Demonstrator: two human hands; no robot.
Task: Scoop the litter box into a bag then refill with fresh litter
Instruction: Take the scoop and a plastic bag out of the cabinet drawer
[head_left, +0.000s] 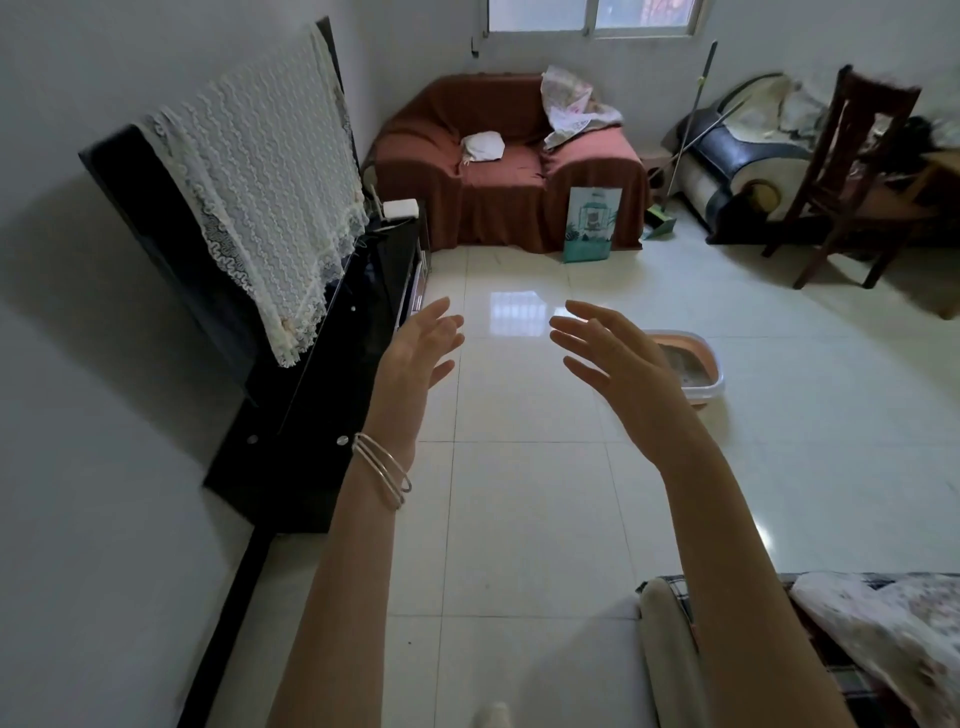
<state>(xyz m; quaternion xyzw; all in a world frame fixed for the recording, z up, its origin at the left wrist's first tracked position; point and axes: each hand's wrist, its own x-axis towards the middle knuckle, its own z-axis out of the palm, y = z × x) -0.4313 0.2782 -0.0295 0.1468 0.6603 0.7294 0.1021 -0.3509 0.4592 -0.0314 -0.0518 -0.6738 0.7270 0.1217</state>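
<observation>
Glossy white tiled floor (519, 467), rust-covered sofa (498, 176) under a window (592, 15), lace cloth (265, 208) draped over a black television (171, 228) on a black stand (322, 395), wooden chair (857, 176) at right, broom (691, 124) leaning against the wall

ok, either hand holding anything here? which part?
Nothing held. The left hand and right hand are both raised with fingers spread, empty. The litter box sits on the floor beyond the right hand, untouched.
</observation>
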